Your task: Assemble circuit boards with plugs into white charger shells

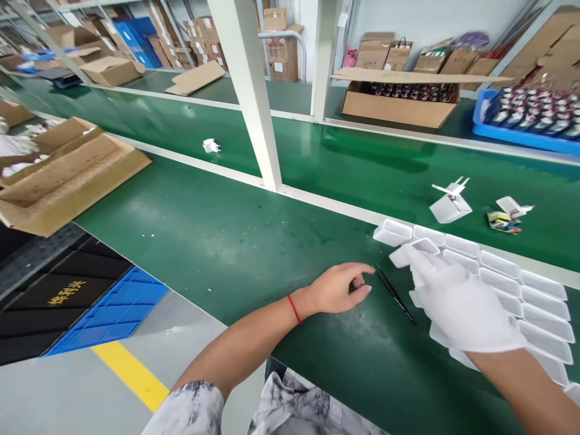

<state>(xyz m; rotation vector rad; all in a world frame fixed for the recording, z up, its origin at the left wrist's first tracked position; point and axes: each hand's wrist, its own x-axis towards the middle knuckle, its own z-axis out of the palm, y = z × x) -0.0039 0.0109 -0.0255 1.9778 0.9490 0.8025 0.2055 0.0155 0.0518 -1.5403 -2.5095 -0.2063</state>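
My bare left hand (pixel 339 289), with a red string at the wrist, hovers over the green bench with thumb and fingers curled close together, right beside the tip of black tweezers (pixel 393 293) that lie on the bench. My right hand (pixel 457 302), in a white glove, rests flat with fingers spread on a group of small white plastic trays (pixel 502 266) laid in rows. Nothing is held in it. The tweezers lie between the two hands.
A white post (pixel 254 103) rises from the bench rail. Loose white parts (pixel 451 202) and a small white plug (pixel 211 145) lie on the belt behind. Cardboard boxes (pixel 67 175) sit at left, another box (pixel 399 103) and a blue tray (pixel 530 121) at back right.
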